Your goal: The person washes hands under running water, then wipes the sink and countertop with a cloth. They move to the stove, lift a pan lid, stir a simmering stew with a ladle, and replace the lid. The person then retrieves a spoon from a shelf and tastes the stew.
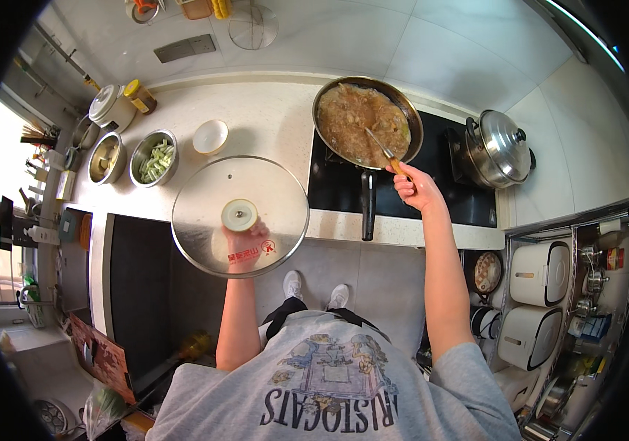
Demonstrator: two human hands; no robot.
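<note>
In my left hand [246, 242] is a large round glass lid [204, 193] with a metal rim. Its inner face looks up at me, and the fingers behind the glass grip its knob [239, 214]. My right hand [418, 188] holds the wooden handle of a metal cooking utensil [384, 146]. The tip of that tool is sunk in the brown, bubbling food [355, 118], so its shape is hidden. A deep frying pan [418, 132] contains the food and sits on the black cooktop [435, 182], its black handle [368, 206] pointing towards me.
On the counter [270, 116] stand a small white bowl [210, 137], a metal bowl of cut green vegetables [154, 159] and another metal bowl [107, 158]. A yellow-lidded jar [140, 97] is beside a white cooker [111, 108]. A lidded steel pot [496, 149] occupies the cooktop's right side.
</note>
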